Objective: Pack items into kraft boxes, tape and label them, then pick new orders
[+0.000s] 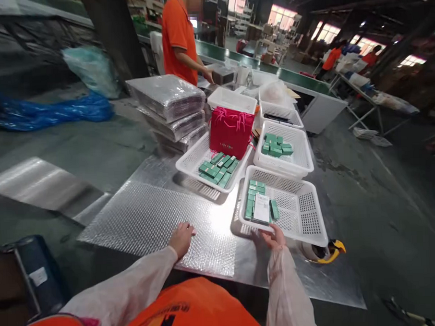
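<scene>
My left hand rests on a sheet of bubble wrap lying on the metal table, its fingers curled loosely down with nothing in them. My right hand touches the near rim of a white plastic basket. Its fingers reach toward a white card lying on several small green boxes in that basket. Both arms wear white sleeve covers.
Two more white baskets hold green boxes; a red gift bag stands in the left one. Wrapped stacks sit behind. A tape dispenser lies right of the near basket. A person in orange works at the far end.
</scene>
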The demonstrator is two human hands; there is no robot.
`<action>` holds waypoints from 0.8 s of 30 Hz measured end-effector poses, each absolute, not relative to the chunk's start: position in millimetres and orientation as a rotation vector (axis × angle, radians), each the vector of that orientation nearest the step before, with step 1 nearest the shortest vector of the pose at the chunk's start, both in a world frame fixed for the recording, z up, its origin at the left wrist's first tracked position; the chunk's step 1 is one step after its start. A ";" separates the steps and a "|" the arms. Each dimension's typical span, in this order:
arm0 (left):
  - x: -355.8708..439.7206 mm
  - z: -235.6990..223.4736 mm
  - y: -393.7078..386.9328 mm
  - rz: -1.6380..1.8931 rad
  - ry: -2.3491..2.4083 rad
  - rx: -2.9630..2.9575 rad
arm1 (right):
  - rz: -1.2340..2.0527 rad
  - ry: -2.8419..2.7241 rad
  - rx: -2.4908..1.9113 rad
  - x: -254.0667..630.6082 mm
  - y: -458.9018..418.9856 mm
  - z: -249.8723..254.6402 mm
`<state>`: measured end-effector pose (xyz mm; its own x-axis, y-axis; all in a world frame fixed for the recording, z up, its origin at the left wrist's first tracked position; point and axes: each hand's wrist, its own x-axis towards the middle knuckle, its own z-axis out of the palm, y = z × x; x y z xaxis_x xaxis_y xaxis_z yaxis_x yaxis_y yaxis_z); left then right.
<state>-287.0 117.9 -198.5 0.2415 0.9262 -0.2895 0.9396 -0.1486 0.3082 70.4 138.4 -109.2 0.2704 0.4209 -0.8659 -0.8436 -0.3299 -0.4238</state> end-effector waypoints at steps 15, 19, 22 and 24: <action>-286.8 -196.1 118.4 -0.024 1.742 2.112 | 1.380 0.450 -1.373 64.3 119.6 -112.0; -286.6 -193.5 115.9 -0.033 1.743 2.136 | 1.358 0.437 -1.370 80.0 111.5 -109.0; -287.5 -196.0 113.4 -0.024 1.746 2.153 | 1.318 0.429 -1.389 92.9 104.7 -106.6; -288.2 -198.8 111.6 -0.015 1.758 2.158 | 1.312 0.398 -1.389 98.1 102.0 -105.6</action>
<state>-288.2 111.6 -198.8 0.2274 0.9464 -0.2295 0.9501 -0.1640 0.2653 98.1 102.0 -105.6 0.3227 0.4254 -0.8455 -0.8232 -0.3147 -0.4725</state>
